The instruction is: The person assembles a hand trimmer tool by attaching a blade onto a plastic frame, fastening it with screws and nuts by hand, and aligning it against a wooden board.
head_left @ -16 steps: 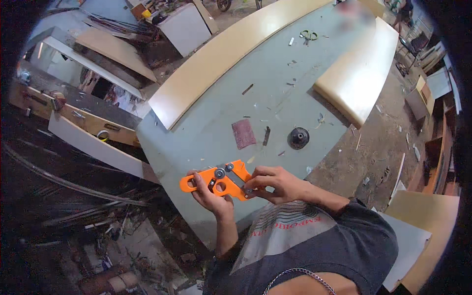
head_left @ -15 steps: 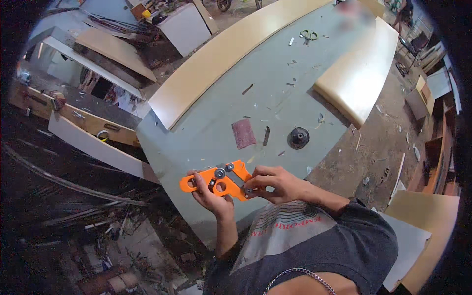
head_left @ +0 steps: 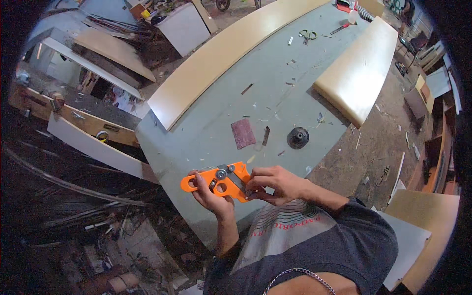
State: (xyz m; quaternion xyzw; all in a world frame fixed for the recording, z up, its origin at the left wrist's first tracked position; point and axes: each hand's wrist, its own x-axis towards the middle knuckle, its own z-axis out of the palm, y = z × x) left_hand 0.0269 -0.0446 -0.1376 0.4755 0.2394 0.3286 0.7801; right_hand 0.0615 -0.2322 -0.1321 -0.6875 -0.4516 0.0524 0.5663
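My left hand (head_left: 212, 197) grips an orange hand tool (head_left: 200, 180) by its left end, thumb on top. The flat tool has round holes, metal rollers and a grey metal strip. My right hand (head_left: 276, 185) closes its fingers on the tool's right end, by the strip, and hides that corner. The tool is held above the near end of a grey-green work surface (head_left: 221, 105). Beyond it lie a dark red sheet of sandpaper (head_left: 243, 133), a narrow dark strip (head_left: 266, 135) and a black round pad (head_left: 298, 138) with a raised centre.
A long pale board (head_left: 216, 59) runs along the surface's left edge. Another pale panel (head_left: 356, 69) lies along the right. Farther off are green-handled scissors (head_left: 308, 35) and a red-handled tool (head_left: 344, 26). Scraps are scattered about. Boards (head_left: 98, 152) and clutter stand at left.
Both hands remain on the orange tool, almost in place. My right fingers have shifted slightly at its right end, and the tool has moved a touch.
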